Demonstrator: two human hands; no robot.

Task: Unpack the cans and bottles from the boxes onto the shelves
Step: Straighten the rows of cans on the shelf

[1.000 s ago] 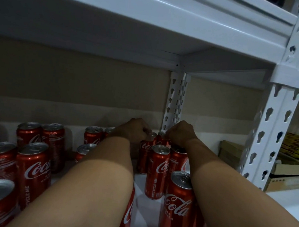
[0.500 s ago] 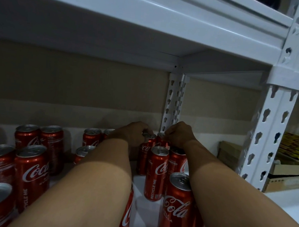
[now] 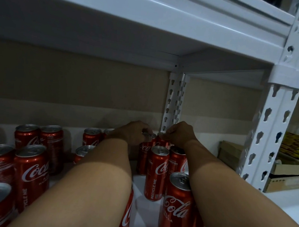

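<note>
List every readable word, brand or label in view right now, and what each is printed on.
"RECYCLE ME": vertical, on the slim red can standing between the forearms.
"Coca-Cola" script, partly cut off: on the red can at front right and the red can at left.
Fine print on the cans: too small.
Print on the yellow packs at far right: blurred.

Both bare forearms stretched way out toward the far side, almost parallel. Left hand (image 3: 134, 132) and right hand (image 3: 180, 133) sit close together, knuckles up, fingers curled down and pinching.
</note>
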